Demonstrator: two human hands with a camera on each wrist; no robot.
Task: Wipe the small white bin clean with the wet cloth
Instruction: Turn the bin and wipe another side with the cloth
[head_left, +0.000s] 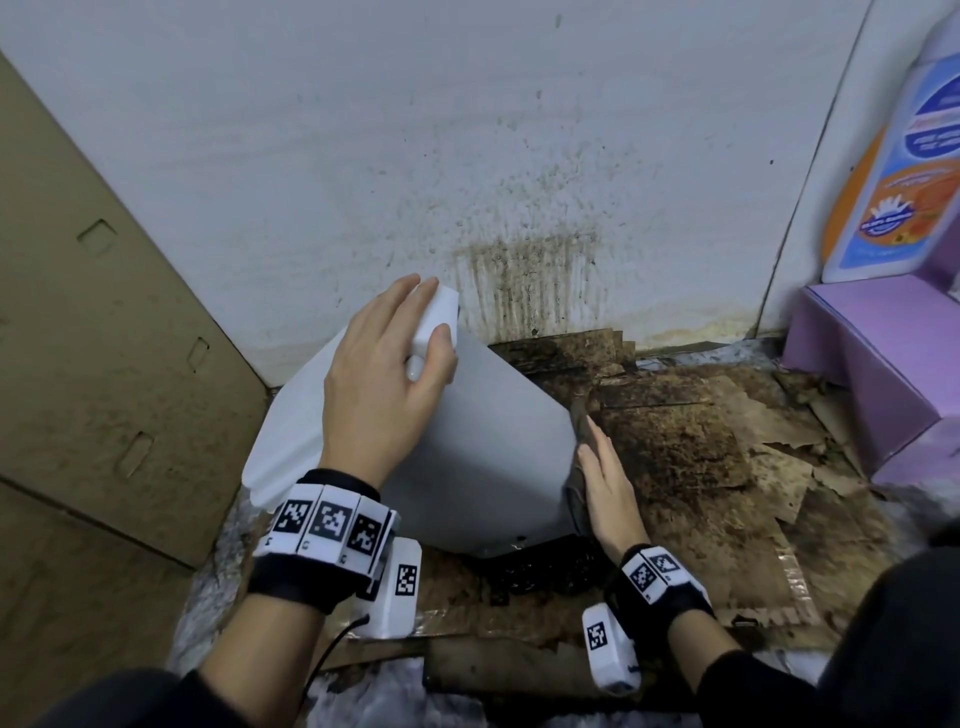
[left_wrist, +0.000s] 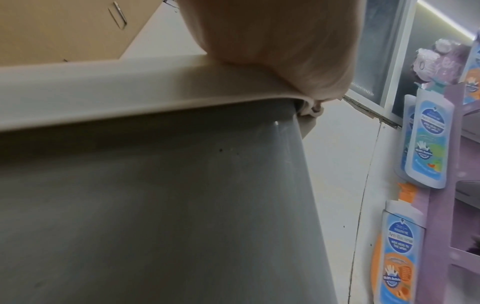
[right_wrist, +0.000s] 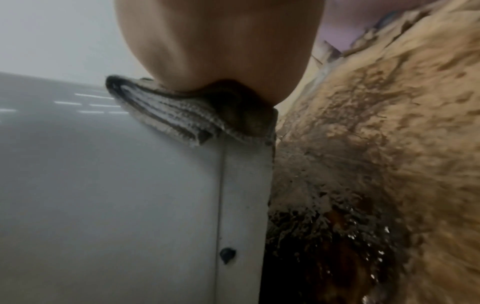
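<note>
The small white bin (head_left: 483, 441) stands tilted toward the left on the dirty floor. My left hand (head_left: 384, 374) grips its lid at the top corner, fingers curled over the edge (left_wrist: 130, 92). My right hand (head_left: 608, 478) lies flat against the bin's right side, fingers straight. It presses a wet, grey-brown ribbed cloth (head_left: 575, 483) onto that wall. In the right wrist view the cloth (right_wrist: 182, 115) is bunched under my palm against the bin's side (right_wrist: 103, 185). The bin's grey-looking wall (left_wrist: 155, 205) fills the left wrist view, with a few dark specks near the rim.
A large cardboard box (head_left: 104, 338) stands close on the left. Behind the bin the white wall (head_left: 519, 275) carries brown streaks. Soaked, stained cardboard sheets (head_left: 701, 441) cover the floor on the right. A purple display stand (head_left: 872, 364) with bottle cut-outs (head_left: 909, 156) stands at the far right.
</note>
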